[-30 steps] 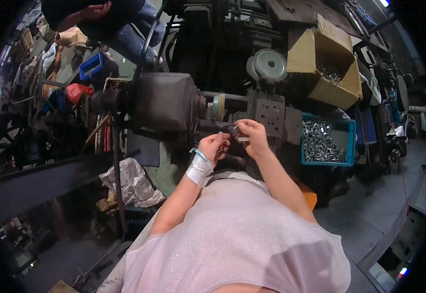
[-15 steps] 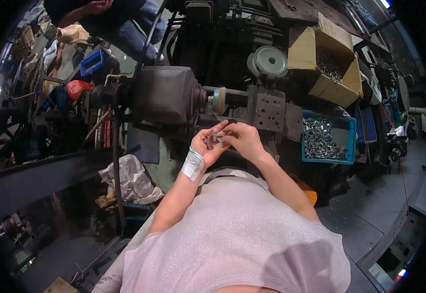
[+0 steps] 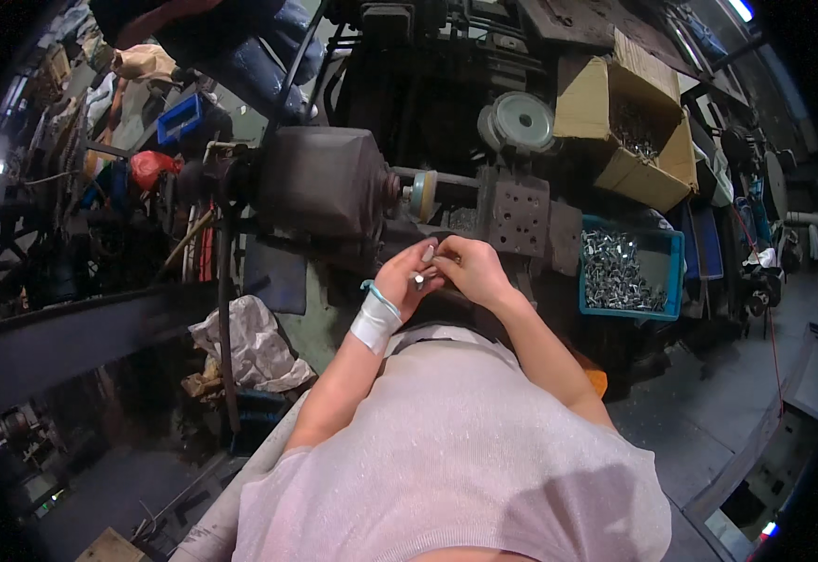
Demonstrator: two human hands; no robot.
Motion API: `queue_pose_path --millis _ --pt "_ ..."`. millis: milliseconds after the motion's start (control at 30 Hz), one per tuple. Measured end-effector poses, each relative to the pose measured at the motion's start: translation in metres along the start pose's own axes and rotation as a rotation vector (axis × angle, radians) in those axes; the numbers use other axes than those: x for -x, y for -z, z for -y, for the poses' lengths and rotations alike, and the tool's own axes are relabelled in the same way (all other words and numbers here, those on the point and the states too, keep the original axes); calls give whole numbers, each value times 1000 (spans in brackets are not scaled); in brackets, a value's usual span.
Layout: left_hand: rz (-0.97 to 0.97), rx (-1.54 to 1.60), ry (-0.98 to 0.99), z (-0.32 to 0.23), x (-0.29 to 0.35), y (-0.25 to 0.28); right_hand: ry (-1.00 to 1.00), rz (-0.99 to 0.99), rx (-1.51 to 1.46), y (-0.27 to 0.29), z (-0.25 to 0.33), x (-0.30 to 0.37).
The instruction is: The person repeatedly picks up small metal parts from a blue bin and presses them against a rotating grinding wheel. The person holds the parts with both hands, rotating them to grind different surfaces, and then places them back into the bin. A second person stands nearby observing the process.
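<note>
My left hand (image 3: pixel 401 283) is curled in front of the machine, with a small shiny metal piece (image 3: pixel 417 279) lying in its palm. A white wrap (image 3: pixel 374 323) and a teal band circle that wrist. Against it, my right hand (image 3: pixel 476 270) has thumb and fingertips pinched together at another small metal piece (image 3: pixel 428 254), which lies by the left fingertips. The fingers partly cover both pieces, so their full shape is hidden. Just beyond the hands is a small wheel (image 3: pixel 425 195) with a tan and teal rim, mounted on the machine's spindle.
The dark machine housing (image 3: pixel 320 183) stands ahead left; a block with holes (image 3: pixel 519 215) and a round metal disc (image 3: pixel 524 120) are ahead right. A blue bin (image 3: pixel 679 281) and a cardboard box (image 3: pixel 582 98) hold metal parts. Another person's legs (image 3: pixel 264 61) show far left.
The left hand has turned and curled more around its pieces. One piece now shows up at the fingertips of both hands. The other person's arm has shifted at the upper left.
</note>
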State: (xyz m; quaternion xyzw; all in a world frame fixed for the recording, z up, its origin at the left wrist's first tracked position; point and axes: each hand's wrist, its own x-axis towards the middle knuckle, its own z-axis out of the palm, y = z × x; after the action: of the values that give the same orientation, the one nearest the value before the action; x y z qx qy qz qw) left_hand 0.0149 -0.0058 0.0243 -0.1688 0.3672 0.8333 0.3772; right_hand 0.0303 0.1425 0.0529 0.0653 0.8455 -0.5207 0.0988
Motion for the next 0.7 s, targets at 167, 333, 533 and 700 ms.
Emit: queue_pose_path --millis 167,333,533,700 --pt "-53 -508 -234 10 1 13 115 -27 155 13 7 -3" --pt "-37 -614 -298 4 -3 7 207 -23 177 15 3 -5" --pt "-94 -513 -237 4 -10 5 -45 -77 -366 3 -15 -10" --pt "-201 -589 -216 10 -26 3 -260 -264 -518 -21 -38 -22"
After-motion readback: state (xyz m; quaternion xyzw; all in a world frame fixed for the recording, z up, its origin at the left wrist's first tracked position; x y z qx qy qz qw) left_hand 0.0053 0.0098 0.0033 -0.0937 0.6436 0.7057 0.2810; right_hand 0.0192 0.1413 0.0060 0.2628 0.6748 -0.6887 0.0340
